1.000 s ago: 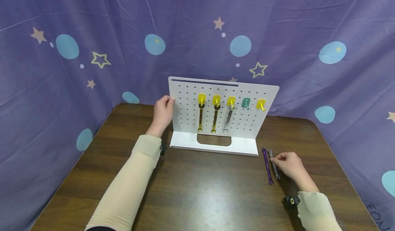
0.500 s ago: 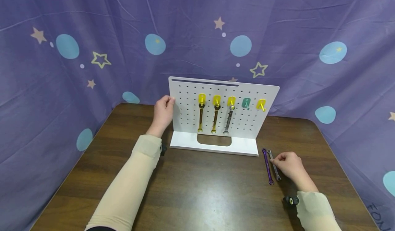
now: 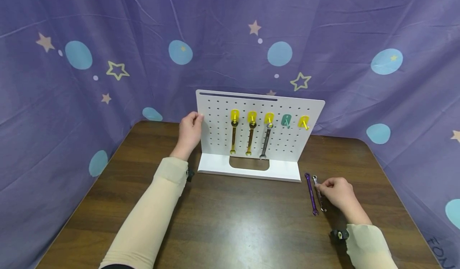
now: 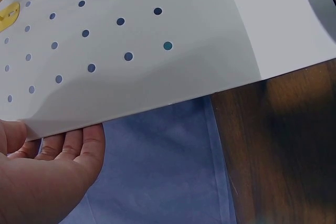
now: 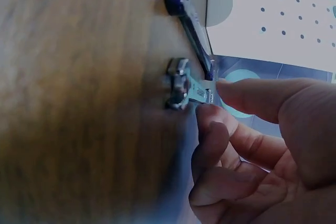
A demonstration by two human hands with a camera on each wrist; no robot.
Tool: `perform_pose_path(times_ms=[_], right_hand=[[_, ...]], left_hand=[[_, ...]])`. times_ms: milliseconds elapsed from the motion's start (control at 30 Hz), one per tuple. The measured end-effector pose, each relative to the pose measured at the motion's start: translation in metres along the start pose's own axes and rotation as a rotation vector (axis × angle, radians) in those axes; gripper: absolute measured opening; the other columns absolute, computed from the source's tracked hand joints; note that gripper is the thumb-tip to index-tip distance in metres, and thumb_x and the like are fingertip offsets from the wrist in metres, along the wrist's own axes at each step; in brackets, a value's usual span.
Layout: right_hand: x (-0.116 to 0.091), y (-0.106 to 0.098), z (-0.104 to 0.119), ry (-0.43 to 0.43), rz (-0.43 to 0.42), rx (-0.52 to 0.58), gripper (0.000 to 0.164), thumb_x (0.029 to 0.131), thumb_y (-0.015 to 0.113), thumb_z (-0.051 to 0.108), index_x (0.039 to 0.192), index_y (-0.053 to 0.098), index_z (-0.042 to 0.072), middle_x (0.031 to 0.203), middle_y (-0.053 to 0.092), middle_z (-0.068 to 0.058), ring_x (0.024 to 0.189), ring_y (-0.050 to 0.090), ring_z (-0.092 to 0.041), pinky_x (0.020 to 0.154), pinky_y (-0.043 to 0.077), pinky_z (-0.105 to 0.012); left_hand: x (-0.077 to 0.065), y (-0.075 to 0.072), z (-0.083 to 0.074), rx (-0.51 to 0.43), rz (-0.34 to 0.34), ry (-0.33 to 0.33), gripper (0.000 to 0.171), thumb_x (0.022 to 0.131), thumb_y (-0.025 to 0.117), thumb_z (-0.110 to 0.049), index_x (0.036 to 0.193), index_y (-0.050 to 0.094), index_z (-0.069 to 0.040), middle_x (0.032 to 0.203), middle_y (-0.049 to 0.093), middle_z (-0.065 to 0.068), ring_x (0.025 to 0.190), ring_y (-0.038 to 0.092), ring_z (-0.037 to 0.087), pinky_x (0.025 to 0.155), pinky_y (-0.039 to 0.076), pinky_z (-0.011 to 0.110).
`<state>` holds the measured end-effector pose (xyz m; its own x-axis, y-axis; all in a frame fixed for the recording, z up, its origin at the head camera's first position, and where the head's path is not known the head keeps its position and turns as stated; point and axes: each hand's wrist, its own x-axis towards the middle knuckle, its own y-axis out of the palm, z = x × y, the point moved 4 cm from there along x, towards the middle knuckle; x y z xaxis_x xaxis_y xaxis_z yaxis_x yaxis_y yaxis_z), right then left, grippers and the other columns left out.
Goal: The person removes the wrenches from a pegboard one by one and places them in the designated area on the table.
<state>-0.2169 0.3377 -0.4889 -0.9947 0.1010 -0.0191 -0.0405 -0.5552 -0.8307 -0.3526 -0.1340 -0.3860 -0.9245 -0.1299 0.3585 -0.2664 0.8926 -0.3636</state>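
Note:
My left hand (image 3: 190,129) grips the left edge of a white pegboard (image 3: 219,137), with the thumb in front and the fingers behind in the left wrist view. At the right, my right hand (image 3: 336,191) pinches a silver combination wrench (image 3: 319,195) between thumb and forefinger, low over the table. Its open end faces the camera in the right wrist view. Just left of it lies a purple wrench (image 3: 311,194). Two gold wrenches, one at the left (image 3: 234,138) and one beside it (image 3: 250,138), and a silver-grey wrench (image 3: 266,141) hang from yellow hooks.
A green hook (image 3: 286,120) and a yellow hook (image 3: 304,122) at the board's right hold nothing. The board stands on a white base (image 3: 215,164) on the brown wooden table (image 3: 230,221). Behind rises a purple patterned curtain (image 3: 223,29).
The silver wrench at my right hand has shifted slightly toward the near side. The hanging silver-grey wrench, blurred earlier, now looks sharp. My left hand has stayed on the board's edge.

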Motion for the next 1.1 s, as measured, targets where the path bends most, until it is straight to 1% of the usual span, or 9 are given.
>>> perform_pose_path(times_ms=[167, 367, 500, 667, 833, 1100], right_hand=[[0.0, -0.002, 0.001, 0.001, -0.033, 0.015, 0.028, 0.096, 0.071, 0.025, 0.079, 0.073, 0.003, 0.068, 0.063, 0.001, 0.065, 0.053, -0.019, 0.059, 0.042, -0.036], [0.0, -0.002, 0.003, 0.024, -0.018, 0.07, 0.028, 0.097, 0.07, 0.025, 0.083, 0.073, 0.001, 0.069, 0.066, -0.001, 0.063, 0.056, -0.017, 0.057, 0.044, -0.034], [0.0, -0.001, 0.005, 0.022, -0.023, 0.088, 0.026, 0.097, 0.07, 0.024, 0.086, 0.073, 0.0, 0.069, 0.066, -0.001, 0.063, 0.058, -0.016, 0.057, 0.044, -0.033], [0.0, 0.0, 0.007, 0.0, -0.054, 0.108, 0.023, 0.097, 0.07, 0.021, 0.092, 0.073, -0.001, 0.072, 0.067, -0.002, 0.064, 0.06, -0.016, 0.058, 0.046, -0.032], [0.001, 0.001, 0.012, -0.029, -0.097, 0.123, 0.025, 0.097, 0.071, 0.023, 0.096, 0.074, -0.001, 0.075, 0.069, -0.002, 0.065, 0.061, -0.015, 0.058, 0.047, -0.031], [0.006, 0.0, 0.025, -0.112, -0.146, 0.112, 0.02, 0.097, 0.072, 0.021, 0.101, 0.074, 0.001, 0.08, 0.067, -0.004, 0.071, 0.059, -0.018, 0.06, 0.047, -0.032]], left_hand=[[0.0, 0.0, 0.0, -0.005, 0.0, 0.002, 0.029, 0.109, 0.05, -0.019, 0.102, 0.064, 0.006, 0.087, 0.06, 0.019, 0.077, 0.05, 0.025, 0.065, 0.042, 0.035], [0.0, 0.0, -0.001, -0.004, -0.003, 0.003, 0.028, 0.109, 0.051, -0.018, 0.102, 0.064, 0.006, 0.085, 0.059, 0.018, 0.075, 0.05, 0.024, 0.064, 0.041, 0.034], [0.0, -0.001, -0.001, -0.002, -0.001, -0.002, 0.028, 0.109, 0.051, -0.018, 0.101, 0.064, 0.006, 0.083, 0.058, 0.016, 0.074, 0.049, 0.023, 0.063, 0.041, 0.034], [0.0, -0.001, -0.001, 0.005, -0.002, 0.002, 0.028, 0.109, 0.05, -0.018, 0.101, 0.064, 0.006, 0.083, 0.057, 0.015, 0.074, 0.049, 0.024, 0.063, 0.04, 0.034], [-0.001, -0.001, -0.001, 0.002, 0.002, 0.006, 0.028, 0.109, 0.05, -0.018, 0.1, 0.064, 0.005, 0.084, 0.058, 0.016, 0.075, 0.049, 0.025, 0.064, 0.04, 0.034], [0.0, -0.001, 0.0, -0.005, 0.001, 0.01, 0.027, 0.109, 0.051, -0.018, 0.101, 0.064, 0.004, 0.087, 0.059, 0.018, 0.076, 0.05, 0.025, 0.065, 0.041, 0.035]])
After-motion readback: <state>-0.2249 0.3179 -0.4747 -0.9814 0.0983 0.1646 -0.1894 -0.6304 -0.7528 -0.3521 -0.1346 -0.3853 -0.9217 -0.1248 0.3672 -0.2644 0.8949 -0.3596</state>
